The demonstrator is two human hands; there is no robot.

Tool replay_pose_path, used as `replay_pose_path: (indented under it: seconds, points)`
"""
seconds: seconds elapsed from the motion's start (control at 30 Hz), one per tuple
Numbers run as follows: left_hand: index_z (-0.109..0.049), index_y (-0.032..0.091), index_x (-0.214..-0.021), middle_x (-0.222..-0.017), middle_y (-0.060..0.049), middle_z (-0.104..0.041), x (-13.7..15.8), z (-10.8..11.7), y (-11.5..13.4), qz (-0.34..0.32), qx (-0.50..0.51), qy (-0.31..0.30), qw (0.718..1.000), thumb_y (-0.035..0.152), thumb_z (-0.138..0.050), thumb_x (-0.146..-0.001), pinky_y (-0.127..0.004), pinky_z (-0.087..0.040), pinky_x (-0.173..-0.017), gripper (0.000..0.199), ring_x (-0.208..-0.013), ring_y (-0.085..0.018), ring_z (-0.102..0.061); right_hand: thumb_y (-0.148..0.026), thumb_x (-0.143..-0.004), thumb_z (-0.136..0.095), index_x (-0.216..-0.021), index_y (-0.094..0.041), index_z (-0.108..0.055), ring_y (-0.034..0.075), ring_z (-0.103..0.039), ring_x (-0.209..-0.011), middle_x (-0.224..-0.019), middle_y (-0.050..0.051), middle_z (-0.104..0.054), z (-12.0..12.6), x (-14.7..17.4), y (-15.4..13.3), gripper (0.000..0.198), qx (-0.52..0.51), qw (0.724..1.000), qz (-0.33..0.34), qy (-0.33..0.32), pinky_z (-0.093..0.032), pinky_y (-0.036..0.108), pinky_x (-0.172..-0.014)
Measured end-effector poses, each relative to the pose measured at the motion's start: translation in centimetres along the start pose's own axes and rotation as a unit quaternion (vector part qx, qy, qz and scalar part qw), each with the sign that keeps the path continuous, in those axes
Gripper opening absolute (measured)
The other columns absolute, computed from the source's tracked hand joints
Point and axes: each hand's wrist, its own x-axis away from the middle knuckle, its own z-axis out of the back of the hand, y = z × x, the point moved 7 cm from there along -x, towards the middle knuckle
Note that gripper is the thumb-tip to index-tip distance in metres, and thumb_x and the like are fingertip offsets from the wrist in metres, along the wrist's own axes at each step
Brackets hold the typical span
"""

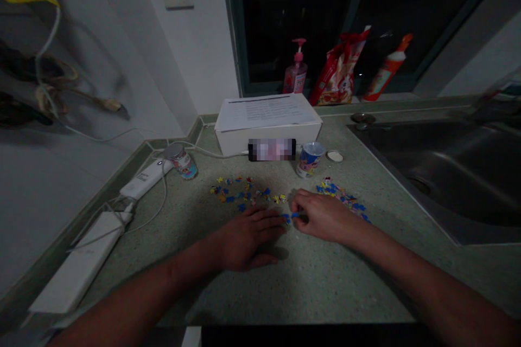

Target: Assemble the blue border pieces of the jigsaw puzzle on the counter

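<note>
My left hand [252, 236] lies flat on the counter with its fingers stretched out. Its fingertips rest at the edge of a small blue puzzle piece [286, 219]. Just to the right, my right hand [319, 214] pinches another blue puzzle piece [295, 216] between thumb and fingers. The two pieces are very close; whether they touch I cannot tell. Beyond my left hand lies a loose scatter of blue, yellow and multicoloured puzzle pieces [246, 187]. A denser pile of pieces [344, 196] lies behind my right hand, partly covered by the forearm.
A blue printed cup [310, 160], its round lid [335, 156] and a propped phone [272, 149] stand before a white box [268, 119]. A capped tin [183, 161] and power strips [87, 255] with cables are left. A metal sink [439, 173] borders the right.
</note>
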Motion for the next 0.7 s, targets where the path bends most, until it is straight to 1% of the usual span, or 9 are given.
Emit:
replay_pose_path:
  seconds: [0.17,0.3,0.4,0.53,0.7]
  points:
    - [-0.057,0.02,-0.16,-0.164,-0.017,-0.061,-0.04,-0.04,0.03,0.005,-0.002,-0.014,1.0,0.054,-0.061,-0.11,-0.058,-0.032,-0.135,0.06,-0.157,-0.034,-0.053,-0.016,-0.085,-0.072,-0.098,-0.024,-0.067,0.025,-0.074,-0.093,-0.106,0.006,-0.076,0.15,0.18,-0.18,0.016,-0.018,1.0,0.008,-0.014,-0.05,0.035,-0.08]
    - [-0.057,0.021,-0.16,-0.166,-0.016,-0.059,-0.08,-0.07,0.06,0.009,0.006,-0.021,1.0,0.053,-0.063,-0.109,-0.058,-0.031,-0.135,0.061,-0.157,-0.035,-0.052,-0.017,-0.085,-0.074,-0.105,-0.023,-0.069,0.027,-0.075,-0.096,-0.112,0.008,-0.075,0.27,0.46,-0.35,0.021,-0.001,0.999,-0.002,-0.033,-0.052,0.037,-0.081]
    - [-0.057,0.021,-0.16,-0.166,-0.017,-0.059,-0.09,-0.09,0.0,0.013,0.004,-0.024,1.0,0.052,-0.065,-0.108,-0.059,-0.03,-0.136,0.061,-0.158,-0.035,-0.052,-0.017,-0.086,-0.072,-0.105,-0.023,-0.069,0.027,-0.075,-0.096,-0.113,0.009,-0.076,0.25,0.55,-0.48,0.02,0.009,0.999,-0.007,-0.04,-0.052,0.038,-0.081]
    - [-0.058,0.02,-0.16,-0.165,-0.017,-0.061,-0.07,-0.08,0.0,0.007,0.005,-0.017,1.0,0.052,-0.066,-0.108,-0.057,-0.031,-0.136,0.061,-0.157,-0.035,-0.052,-0.015,-0.087,-0.07,-0.103,-0.023,-0.068,0.026,-0.075,-0.093,-0.11,0.009,-0.076,0.22,0.54,-0.49,0.018,0.011,1.0,-0.003,-0.029,-0.052,0.037,-0.079]
    - [-0.058,0.022,-0.16,-0.165,-0.016,-0.061,-0.01,-0.11,-0.09,-0.003,-0.001,0.004,1.0,0.054,-0.065,-0.109,-0.058,-0.033,-0.134,0.061,-0.156,-0.035,-0.054,-0.015,-0.085,-0.07,-0.099,-0.023,-0.068,0.025,-0.073,-0.089,-0.107,0.008,-0.076,0.14,0.47,-0.48,0.016,0.013,1.0,0.001,-0.023,-0.05,0.037,-0.076]
